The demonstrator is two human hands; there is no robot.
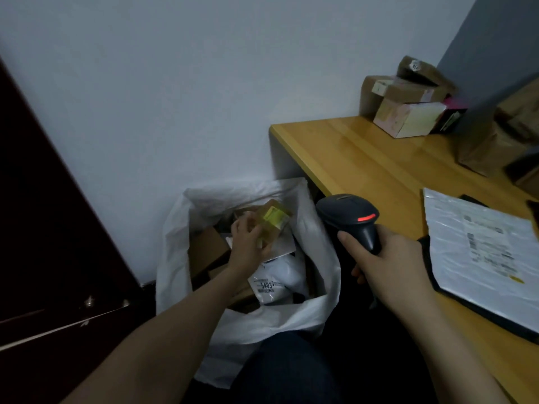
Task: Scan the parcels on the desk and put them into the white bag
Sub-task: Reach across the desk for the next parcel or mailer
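While inside bag (175,243), hand (248,240) on parcel (275,218)

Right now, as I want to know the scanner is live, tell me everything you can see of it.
The scanner is a dark, matte plastic handheld with a broad rounded head and a narrower handle. A short red light glows on the back of the head. The right hand grips the handle, forefinger laid along it. It is held roughly upright between the desk and the white bag, touching only the hand.
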